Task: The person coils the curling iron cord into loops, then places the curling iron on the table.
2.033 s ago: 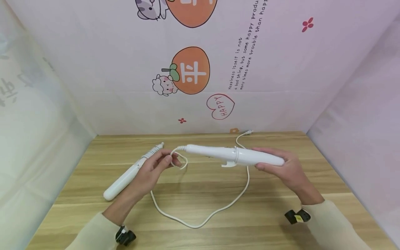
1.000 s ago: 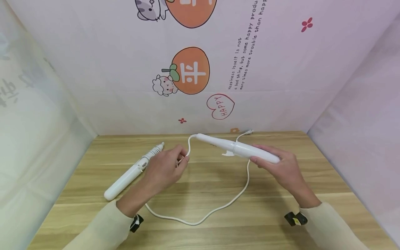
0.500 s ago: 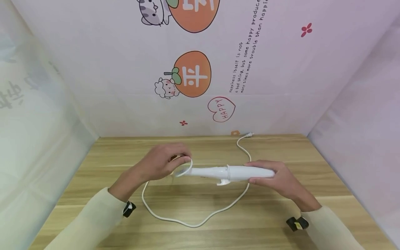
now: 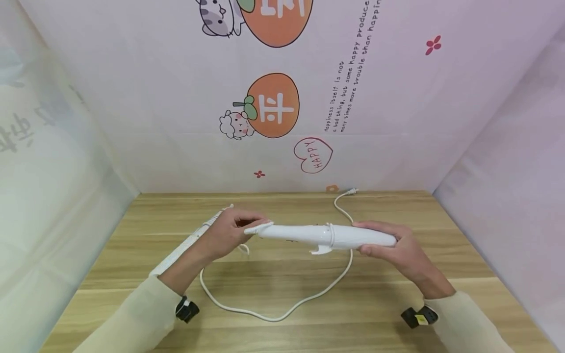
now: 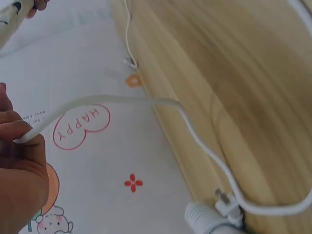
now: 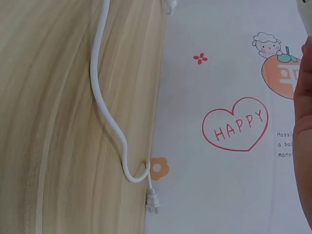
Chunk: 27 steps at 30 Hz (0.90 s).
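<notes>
A white curling iron (image 4: 304, 235) hangs level above the table, its tapered handle end to the left and its thick end to the right. My right hand (image 4: 397, 245) grips the thick end between thumb and fingers. With my left hand (image 4: 227, 233) I pinch the white cord (image 5: 122, 100) close to where it leaves the handle. From there the cord (image 4: 273, 320) droops to the table and runs round to its plug (image 4: 351, 191) at the back. A second white curling iron (image 4: 176, 255) lies behind my left forearm, its cord wrapped round its handle, partly hidden.
The wooden table (image 4: 375, 304) ends at a printed cloth backdrop (image 4: 379, 162). Plain cloth walls stand at the left (image 4: 66, 171) and right (image 4: 507, 147). The loose cord forms a wide curve below the held iron.
My left hand has shifted its hold along the cord and brought it up against the handle end. The held iron dipped, then rose slightly; my right hand keeps its grip.
</notes>
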Motion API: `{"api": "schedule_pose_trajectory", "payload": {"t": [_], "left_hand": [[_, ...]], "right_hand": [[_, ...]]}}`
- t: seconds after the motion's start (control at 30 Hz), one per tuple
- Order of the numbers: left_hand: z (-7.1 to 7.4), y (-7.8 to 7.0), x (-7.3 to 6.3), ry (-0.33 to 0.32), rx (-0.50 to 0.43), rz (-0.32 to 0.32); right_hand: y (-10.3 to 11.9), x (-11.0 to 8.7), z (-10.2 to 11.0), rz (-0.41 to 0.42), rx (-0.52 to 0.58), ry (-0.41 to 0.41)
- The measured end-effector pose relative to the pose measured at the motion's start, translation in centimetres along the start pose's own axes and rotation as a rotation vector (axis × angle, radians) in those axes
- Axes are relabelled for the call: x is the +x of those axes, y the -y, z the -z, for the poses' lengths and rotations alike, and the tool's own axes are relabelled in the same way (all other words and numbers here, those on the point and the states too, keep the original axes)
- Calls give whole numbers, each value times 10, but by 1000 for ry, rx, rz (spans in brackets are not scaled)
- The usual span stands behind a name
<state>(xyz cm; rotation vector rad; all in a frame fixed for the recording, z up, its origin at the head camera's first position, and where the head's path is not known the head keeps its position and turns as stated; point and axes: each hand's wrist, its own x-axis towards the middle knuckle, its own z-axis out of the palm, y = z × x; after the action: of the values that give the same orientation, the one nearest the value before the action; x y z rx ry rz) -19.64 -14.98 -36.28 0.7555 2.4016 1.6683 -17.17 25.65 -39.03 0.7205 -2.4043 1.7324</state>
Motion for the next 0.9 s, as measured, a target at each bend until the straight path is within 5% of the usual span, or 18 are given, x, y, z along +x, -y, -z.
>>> {"api": "schedule_pose_trajectory", "payload": {"t": [0.17, 0.47, 0.9], "left_hand": [[-11, 1, -1, -26, -50, 62], [-26, -2, -7, -102, 121, 71], [-34, 0, -13, -86, 159, 91]], "right_hand": [[3, 2, -2, -11, -61, -61], [7, 5, -7, -47, -215, -160], [9, 5, -8, -107, -330, -243]]}}
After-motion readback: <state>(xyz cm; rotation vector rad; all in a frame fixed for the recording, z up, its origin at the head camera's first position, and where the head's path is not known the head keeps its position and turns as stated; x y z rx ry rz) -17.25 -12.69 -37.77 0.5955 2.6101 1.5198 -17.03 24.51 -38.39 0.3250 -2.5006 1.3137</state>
